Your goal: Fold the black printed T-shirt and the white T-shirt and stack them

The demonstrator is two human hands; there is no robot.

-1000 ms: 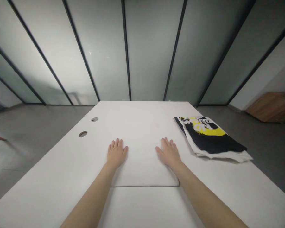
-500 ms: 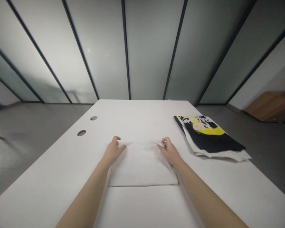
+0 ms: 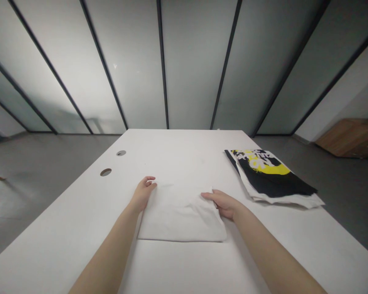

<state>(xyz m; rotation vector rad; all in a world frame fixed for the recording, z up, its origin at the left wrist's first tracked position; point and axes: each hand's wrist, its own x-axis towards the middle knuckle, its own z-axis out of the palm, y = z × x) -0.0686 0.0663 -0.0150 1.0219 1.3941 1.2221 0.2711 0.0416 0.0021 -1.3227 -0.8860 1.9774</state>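
Note:
A folded white cloth (image 3: 180, 224), perhaps a T-shirt, lies flat in front of me, with shallow wrinkles toward its right side. At its far left corner is my left hand (image 3: 143, 192), fingers curled and thumb close to them, closed on the edge. My right hand (image 3: 223, 202) grips the right edge near the far corner, thumb on top and the other fingers under the fabric. To the right lies a small stack of folded garments, with a black printed one (image 3: 270, 175) in yellow and white on top of white fabric (image 3: 306, 201).
The white table (image 3: 64, 237) has two round holes, a nearer one (image 3: 106, 172) and a farther one (image 3: 121, 153), near its left edge. Frosted glass panels (image 3: 190, 65) stand beyond it. A brown wooden piece (image 3: 349, 136) sits on the floor at right.
My right hand has moved toward me and turned, now holding the cloth's right edge from the side. The cloth has shifted slightly left, and my left hand has moved a little left.

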